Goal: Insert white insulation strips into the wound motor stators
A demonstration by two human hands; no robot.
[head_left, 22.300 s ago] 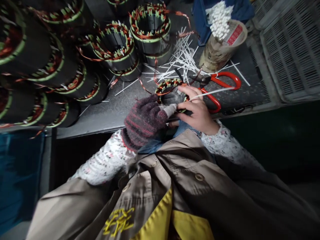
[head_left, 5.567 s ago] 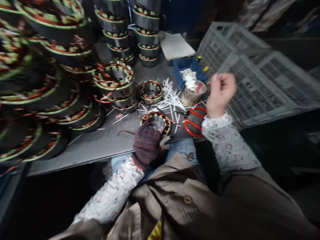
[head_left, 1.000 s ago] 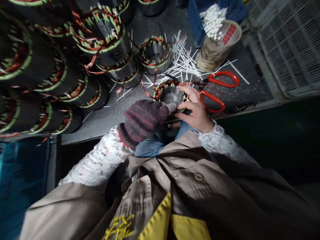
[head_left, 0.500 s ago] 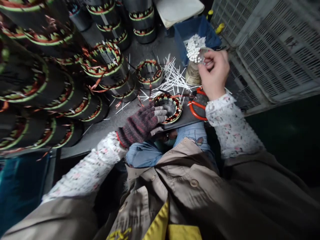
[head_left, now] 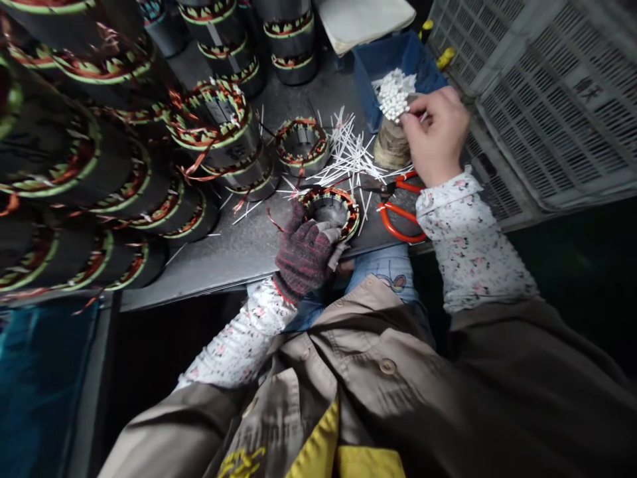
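While in left fingers' (head_left: 326,231) grip, coil ring (head_left: 352,214) well apart from pinched right fingers (head_left: 423,104)

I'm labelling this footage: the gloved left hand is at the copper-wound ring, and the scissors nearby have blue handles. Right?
The colour is wrong: the head view shows red-handled scissors nearby. The gloved left hand is indeed at the copper-wound ring.

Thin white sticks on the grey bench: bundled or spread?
Spread: the thin white sticks crisscross loosely on the grey bench, a few lying apart.
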